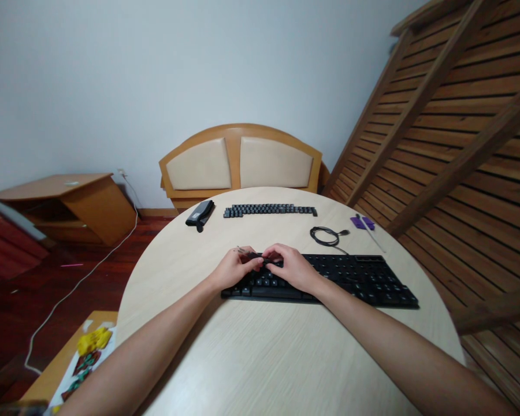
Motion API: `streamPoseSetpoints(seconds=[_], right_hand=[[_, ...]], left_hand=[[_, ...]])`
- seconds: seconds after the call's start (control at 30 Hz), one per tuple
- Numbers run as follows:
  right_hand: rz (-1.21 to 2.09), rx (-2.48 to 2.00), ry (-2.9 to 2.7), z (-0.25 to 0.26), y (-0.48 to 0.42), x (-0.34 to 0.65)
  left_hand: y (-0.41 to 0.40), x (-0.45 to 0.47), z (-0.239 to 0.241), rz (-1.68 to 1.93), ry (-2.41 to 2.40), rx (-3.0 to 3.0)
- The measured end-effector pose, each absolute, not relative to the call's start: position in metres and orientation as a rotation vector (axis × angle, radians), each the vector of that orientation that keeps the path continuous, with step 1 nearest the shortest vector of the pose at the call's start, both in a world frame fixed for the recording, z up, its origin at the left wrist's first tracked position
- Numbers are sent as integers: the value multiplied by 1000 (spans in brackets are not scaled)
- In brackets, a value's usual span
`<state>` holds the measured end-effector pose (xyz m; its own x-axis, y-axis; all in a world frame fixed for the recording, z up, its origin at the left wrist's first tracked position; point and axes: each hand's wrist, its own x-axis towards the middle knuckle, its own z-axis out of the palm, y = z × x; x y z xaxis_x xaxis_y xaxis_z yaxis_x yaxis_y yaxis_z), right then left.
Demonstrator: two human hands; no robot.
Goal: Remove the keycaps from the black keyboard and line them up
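Note:
A black computer keyboard [372, 280] lies on the round table, and both of my hands work over its left half. My left hand [234, 268] is closed, thumb and fingers pinched together, with a thin silvery metal tool [241, 250] sticking out above the fingers. Close beside it, my right hand [292, 268] bends over the keys with thumb and index finger nearly meeting the left fingertips. What lies between the fingertips is small, dark and mostly hidden. Behind the keyboard, loose black keycaps [266, 210] are laid out in rows.
The keyboard's coiled cable [325, 236] rests behind it. A purple cloth [359, 222] and a thin pale stick [373, 233] lie at the right of the table [225, 352]. A dark folded pouch [200, 214] sits back left. A wooden slatted panel [450, 150] leans at right.

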<state>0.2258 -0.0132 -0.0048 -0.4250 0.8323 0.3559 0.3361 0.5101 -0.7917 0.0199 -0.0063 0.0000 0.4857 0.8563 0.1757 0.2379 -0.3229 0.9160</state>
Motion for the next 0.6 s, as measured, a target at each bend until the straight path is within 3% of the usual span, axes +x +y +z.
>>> streamPoseSetpoints(seconds=[0.3,0.6], right_hand=[[682,-963,-2057,-4,-13,229],[918,-1010,-1888,-15,-5,230]], left_hand=[[-7,20,3,846,941,1823],[-2,16,-2,800,902,1781]])
